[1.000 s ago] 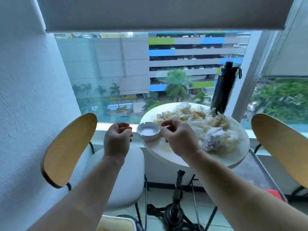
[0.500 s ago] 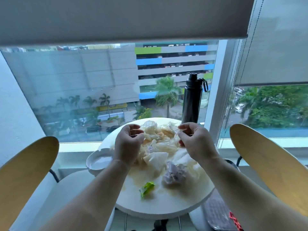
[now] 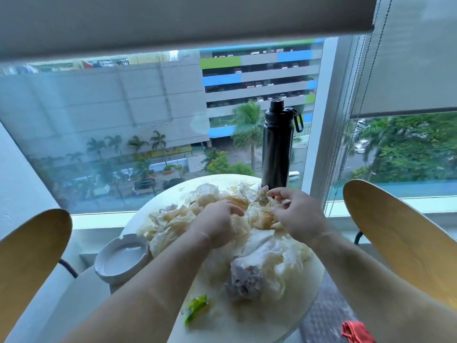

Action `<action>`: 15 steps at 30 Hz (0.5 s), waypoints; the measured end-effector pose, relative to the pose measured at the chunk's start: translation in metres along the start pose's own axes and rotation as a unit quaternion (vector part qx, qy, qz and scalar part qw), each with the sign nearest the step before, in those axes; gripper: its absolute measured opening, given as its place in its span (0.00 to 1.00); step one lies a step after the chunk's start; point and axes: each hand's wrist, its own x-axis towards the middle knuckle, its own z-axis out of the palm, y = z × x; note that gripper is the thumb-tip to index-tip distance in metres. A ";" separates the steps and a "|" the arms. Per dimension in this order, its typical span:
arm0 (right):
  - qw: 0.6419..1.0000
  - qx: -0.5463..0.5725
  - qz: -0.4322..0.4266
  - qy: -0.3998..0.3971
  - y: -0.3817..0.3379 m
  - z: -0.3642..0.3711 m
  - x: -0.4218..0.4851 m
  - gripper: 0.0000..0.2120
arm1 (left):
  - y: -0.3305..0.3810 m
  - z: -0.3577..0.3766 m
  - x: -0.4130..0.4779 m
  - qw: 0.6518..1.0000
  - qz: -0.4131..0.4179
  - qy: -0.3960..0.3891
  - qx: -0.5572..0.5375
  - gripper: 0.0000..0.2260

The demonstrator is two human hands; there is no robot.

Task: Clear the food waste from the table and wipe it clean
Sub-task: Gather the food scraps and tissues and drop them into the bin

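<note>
A small round white table (image 3: 242,323) by the window carries a heap of crumpled, stained paper wrappers (image 3: 173,219) and food scraps. My left hand (image 3: 217,224) lies on the middle of the heap with its fingers curled into the wrappers. My right hand (image 3: 294,214) grips a bunch of wrappers at the far side, close to the bottle. A greyish crumpled lump (image 3: 244,280) sits at the near right of the pile. A green leaf scrap (image 3: 195,308) lies on the table's front part.
A white ashtray-like dish (image 3: 118,261) sits on the table's left edge. A black bottle (image 3: 277,147) stands at the far edge. Wooden chair backs stand left (image 3: 29,256) and right (image 3: 395,238). A red cloth (image 3: 356,332) lies low right.
Both hands have come down from above the heap into the wrappers and closed on them. The view has moved closer to the table.
</note>
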 end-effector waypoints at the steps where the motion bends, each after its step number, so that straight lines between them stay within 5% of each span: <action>1: 0.999 -0.020 -0.001 -0.025 -0.001 0.000 0.002 0.20 | 0.000 0.001 0.003 1.000 -0.008 -0.014 0.023 0.23; 4: 0.992 -0.073 -0.015 -0.100 -0.004 0.004 0.007 0.35 | 0.000 0.004 0.007 0.999 -0.011 0.008 0.040 0.20; 8: 0.977 -0.146 -0.049 -0.150 -0.011 0.011 0.010 0.41 | -0.005 0.003 0.006 0.993 0.003 0.101 0.063 0.14; 15: 0.937 -0.264 -0.067 -0.219 0.005 0.030 0.028 0.21 | -0.016 0.001 -0.004 0.968 0.072 0.239 0.025 0.06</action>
